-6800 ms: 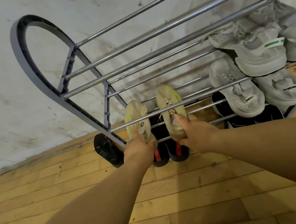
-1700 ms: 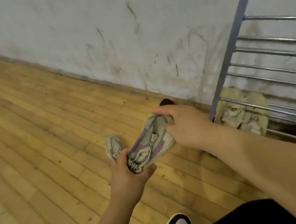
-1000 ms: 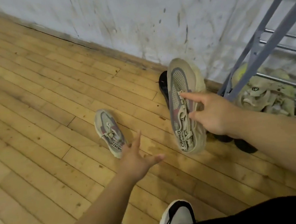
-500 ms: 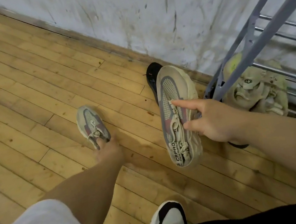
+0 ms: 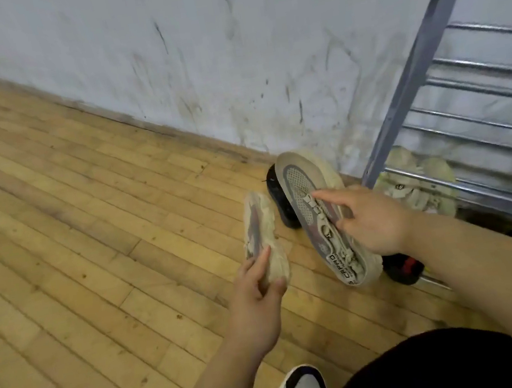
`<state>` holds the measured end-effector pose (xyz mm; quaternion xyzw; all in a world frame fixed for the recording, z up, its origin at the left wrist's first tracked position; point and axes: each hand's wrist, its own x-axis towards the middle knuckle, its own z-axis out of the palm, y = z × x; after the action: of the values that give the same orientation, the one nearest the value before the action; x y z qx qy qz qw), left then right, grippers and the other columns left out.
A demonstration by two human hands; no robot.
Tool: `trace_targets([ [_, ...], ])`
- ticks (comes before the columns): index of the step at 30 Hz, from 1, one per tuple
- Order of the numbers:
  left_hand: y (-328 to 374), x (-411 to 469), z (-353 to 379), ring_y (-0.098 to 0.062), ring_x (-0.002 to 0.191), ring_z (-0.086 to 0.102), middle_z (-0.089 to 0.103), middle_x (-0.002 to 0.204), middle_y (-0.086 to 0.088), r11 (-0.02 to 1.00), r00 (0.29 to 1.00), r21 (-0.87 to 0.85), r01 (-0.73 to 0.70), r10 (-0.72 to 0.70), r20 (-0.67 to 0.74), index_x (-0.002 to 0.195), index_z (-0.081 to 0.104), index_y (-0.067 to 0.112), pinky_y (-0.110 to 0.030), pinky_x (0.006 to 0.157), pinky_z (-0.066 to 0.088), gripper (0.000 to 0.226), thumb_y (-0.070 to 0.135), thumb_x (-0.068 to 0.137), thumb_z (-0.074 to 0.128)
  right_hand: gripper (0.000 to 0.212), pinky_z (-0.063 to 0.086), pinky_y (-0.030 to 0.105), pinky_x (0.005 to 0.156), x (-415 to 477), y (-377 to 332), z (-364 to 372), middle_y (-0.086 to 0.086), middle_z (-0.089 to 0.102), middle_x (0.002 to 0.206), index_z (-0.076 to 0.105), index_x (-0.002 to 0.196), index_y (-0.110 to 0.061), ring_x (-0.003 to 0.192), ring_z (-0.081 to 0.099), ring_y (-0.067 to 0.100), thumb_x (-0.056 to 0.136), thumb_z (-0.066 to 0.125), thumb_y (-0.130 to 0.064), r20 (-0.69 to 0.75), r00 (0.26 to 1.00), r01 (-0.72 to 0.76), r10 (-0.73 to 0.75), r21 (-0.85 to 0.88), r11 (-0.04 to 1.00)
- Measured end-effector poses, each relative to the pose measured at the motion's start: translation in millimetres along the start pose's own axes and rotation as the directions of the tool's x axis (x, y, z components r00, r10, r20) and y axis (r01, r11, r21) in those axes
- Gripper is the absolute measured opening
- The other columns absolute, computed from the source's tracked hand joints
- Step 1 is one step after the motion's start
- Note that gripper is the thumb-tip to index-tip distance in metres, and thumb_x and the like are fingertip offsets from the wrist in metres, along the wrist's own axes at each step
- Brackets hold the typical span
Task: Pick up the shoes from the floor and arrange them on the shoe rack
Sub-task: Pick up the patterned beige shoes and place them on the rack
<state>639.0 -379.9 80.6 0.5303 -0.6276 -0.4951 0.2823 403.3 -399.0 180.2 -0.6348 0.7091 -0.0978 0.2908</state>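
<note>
— Where are the shoes held?
— The left sneaker (image 5: 262, 236) is gripped by the left hand (image 5: 256, 293), the right sneaker (image 5: 318, 231) by the right hand (image 5: 374, 219), beside the grey shoe rack (image 5: 419, 53) where a pale pair (image 5: 413, 190) is shelved.

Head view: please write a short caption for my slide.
Left hand grips one beige sneaker, right hand its mate, beside the shoe rack.
</note>
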Motion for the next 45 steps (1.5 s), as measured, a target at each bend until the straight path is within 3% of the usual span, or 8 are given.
trace_targets([
  [4, 68, -21, -21, -0.001, 0.141, 0.036, 0.037, 0.151, 0.018, 0.971, 0.970, 0.072, -0.227, 0.219, 0.110, 0.149, 0.045, 0.044, -0.021, 0.116, 0.030, 0.055, 0.022, 0.102, 0.061, 0.057, 0.046, 0.031, 0.089, -58, -6, -38, -0.001, 0.044, 0.129, 0.030, 0.154, -0.048, 0.105, 0.054, 0.018, 0.106, 0.044, -0.020, -0.240, 0.969, 0.040, -0.061, -0.091, 0.995],
  [11, 154, -71, -12, 0.010, 0.135, 0.038, 0.034, 0.151, 0.023, 0.865, 0.865, 0.178, -0.469, 0.410, 0.289, 0.150, 0.044, 0.047, -0.007, 0.110, 0.033, 0.056, 0.022, 0.102, 0.060, 0.057, 0.041, 0.027, 0.089, -199, 38, -96, -0.011, 0.047, 0.129, 0.035, 0.150, -0.051, 0.110, 0.048, 0.007, 0.104, 0.052, -0.022, -0.425, 0.904, 0.004, -0.054, -0.118, 0.993],
  [16, 203, -91, 34, 0.003, 0.130, 0.040, 0.034, 0.142, 0.024, 0.778, 0.769, 0.233, -0.584, 0.437, 0.466, 0.155, 0.041, 0.038, -0.002, 0.097, 0.032, 0.055, 0.021, 0.105, 0.054, 0.053, 0.043, 0.032, 0.106, -263, 90, -102, -0.011, 0.051, 0.144, 0.045, 0.147, -0.046, 0.126, 0.050, 0.011, 0.101, 0.058, -0.022, -0.479, 0.866, -0.073, 0.142, 0.160, 0.984],
  [22, 230, -92, 99, -0.005, 0.117, 0.049, 0.040, 0.130, 0.015, 0.672, 0.712, 0.343, -0.656, 0.399, 0.578, 0.156, 0.041, 0.030, -0.012, 0.097, 0.037, 0.053, 0.024, 0.105, 0.052, 0.057, 0.048, 0.024, 0.061, -289, 147, -96, -0.005, 0.067, 0.091, 0.048, 0.148, -0.033, 0.075, 0.064, 0.012, 0.098, 0.062, -0.011, -0.373, 0.808, -0.177, 0.456, 0.585, 0.792],
  [26, 242, -81, 134, -0.012, 0.109, 0.052, 0.040, 0.126, 0.009, 0.590, 0.687, 0.406, -0.697, 0.388, 0.614, 0.155, 0.041, 0.026, -0.025, 0.098, 0.045, 0.050, 0.024, 0.106, 0.051, 0.063, 0.058, 0.043, 0.089, -284, 176, -97, 0.009, 0.064, 0.132, 0.046, 0.150, -0.034, 0.104, 0.067, 0.027, 0.094, 0.062, -0.011, -0.357, 0.759, -0.158, 0.544, 0.710, 0.686],
  [32, 261, -43, 182, -0.028, 0.122, 0.054, 0.043, 0.147, -0.007, 0.416, 0.690, 0.550, -0.724, 0.428, 0.584, 0.148, 0.050, 0.024, -0.036, 0.100, 0.048, 0.046, 0.018, 0.102, 0.053, 0.057, 0.048, 0.026, 0.072, -259, 198, -106, 0.009, 0.041, 0.158, 0.038, 0.157, -0.023, 0.095, 0.056, 0.016, 0.103, 0.049, -0.008, -0.417, 0.717, -0.107, 0.559, 0.726, 0.679],
  [38, 257, 15, 221, -0.025, 0.091, 0.055, 0.035, 0.140, -0.005, 0.344, 0.753, 0.674, -0.653, 0.392, 0.529, 0.147, 0.047, 0.027, -0.034, 0.072, 0.048, 0.048, 0.017, 0.100, 0.051, 0.055, 0.047, 0.025, 0.071, -214, 210, -110, 0.006, 0.041, 0.158, 0.037, 0.156, -0.029, 0.111, 0.060, 0.020, 0.104, 0.046, -0.015, -0.470, 0.688, -0.062, 0.554, 0.722, 0.689],
  [45, 215, 63, 226, -0.036, 0.131, 0.048, 0.027, 0.157, -0.008, 0.362, 0.818, 0.749, -0.555, 0.405, 0.409, 0.154, 0.041, 0.028, -0.044, 0.107, 0.045, 0.051, 0.026, 0.104, 0.047, 0.051, 0.048, 0.028, 0.084, -156, 224, -118, 0.003, 0.049, 0.152, 0.037, 0.155, -0.035, 0.112, 0.056, 0.019, 0.107, 0.041, -0.018, -0.475, 0.688, -0.025, 0.548, 0.740, 0.672],
])
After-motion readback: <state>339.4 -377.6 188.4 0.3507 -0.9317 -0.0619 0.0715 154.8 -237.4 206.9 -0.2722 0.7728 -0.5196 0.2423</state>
